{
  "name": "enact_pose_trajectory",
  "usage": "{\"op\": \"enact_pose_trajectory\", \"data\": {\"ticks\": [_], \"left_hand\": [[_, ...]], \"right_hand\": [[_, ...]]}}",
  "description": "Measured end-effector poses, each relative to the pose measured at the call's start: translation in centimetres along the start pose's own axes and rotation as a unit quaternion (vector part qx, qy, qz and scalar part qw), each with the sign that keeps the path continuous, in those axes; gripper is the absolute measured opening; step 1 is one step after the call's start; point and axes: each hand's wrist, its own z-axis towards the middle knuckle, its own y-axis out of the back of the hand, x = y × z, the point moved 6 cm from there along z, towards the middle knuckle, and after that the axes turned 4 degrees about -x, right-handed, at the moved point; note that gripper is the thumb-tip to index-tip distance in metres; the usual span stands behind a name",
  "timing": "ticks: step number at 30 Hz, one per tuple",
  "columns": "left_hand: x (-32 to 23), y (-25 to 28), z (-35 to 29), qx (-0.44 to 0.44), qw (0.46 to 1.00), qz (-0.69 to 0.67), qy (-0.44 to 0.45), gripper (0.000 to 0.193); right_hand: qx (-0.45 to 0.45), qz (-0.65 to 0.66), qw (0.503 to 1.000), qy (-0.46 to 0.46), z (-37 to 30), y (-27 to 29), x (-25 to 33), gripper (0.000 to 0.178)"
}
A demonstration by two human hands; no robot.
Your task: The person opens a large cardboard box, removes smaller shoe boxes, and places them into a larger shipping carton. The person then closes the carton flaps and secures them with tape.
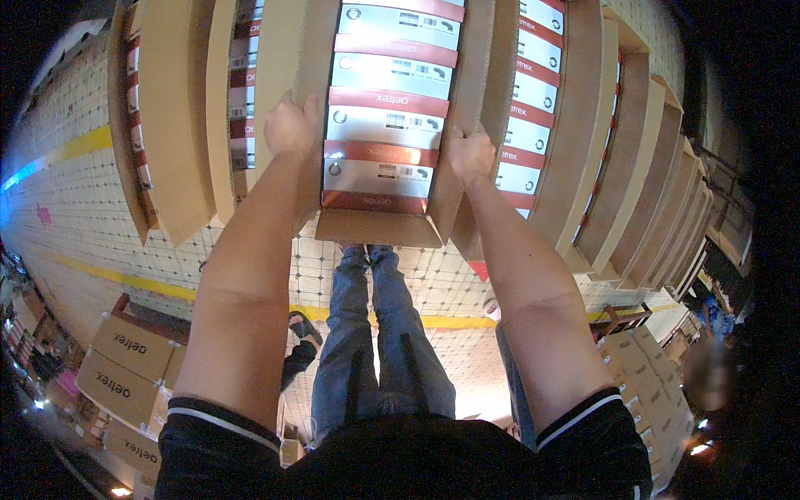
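Before me stands an open cardboard carton [379, 229] holding a row of shoe boxes [383, 125], white with red lid edges. On its left side flap [310, 62], my left hand [292, 127] is closed, thumb up along the cardboard and fingers over the outer side. My right hand [472, 156] grips the right side flap [469, 75] in the same way, at about the same height. The carton's near flap is folded outward toward me. Most fingertips are hidden behind the flaps.
More open cartons of similar boxes line up on the left [171, 117] and right [583, 142]. Sealed cartons [125, 358] are stacked behind at lower left, others [646, 383] at lower right. Yellow lines [450, 322] cross the tiled floor. A sandaled foot [305, 327] shows near my legs.
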Motion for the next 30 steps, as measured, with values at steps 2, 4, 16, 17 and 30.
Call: {"op": "enact_pose_trajectory", "data": {"ticks": [2, 4, 16, 17, 30], "left_hand": [[-0.2, 0.1, 0.0, -0.005, 1.000, 0.004, 0.004, 0.051], [-0.4, 0.1, -0.1, -0.008, 1.000, 0.013, 0.013, 0.051], [-0.9, 0.1, -0.5, -0.031, 0.999, 0.032, 0.011, 0.048], [-1.0, 0.0, -0.5, -0.035, 0.999, 0.033, 0.016, 0.047], [-0.7, 0.1, -1.1, -0.027, 0.999, 0.029, 0.029, 0.045]], "right_hand": [[0.005, -0.001, 1.000, -0.007, 0.0, 0.1, 0.1, 0.034], [0.004, 0.007, 1.000, -0.003, -0.1, 0.2, 0.3, 0.033], [0.016, -0.009, 1.000, 0.011, -0.1, 0.0, 0.3, 0.033], [0.014, 0.004, 1.000, 0.014, 0.0, 0.1, 0.3, 0.034], [0.016, 0.023, 1.000, 0.002, -0.6, -0.2, -0.2, 0.033]]}}
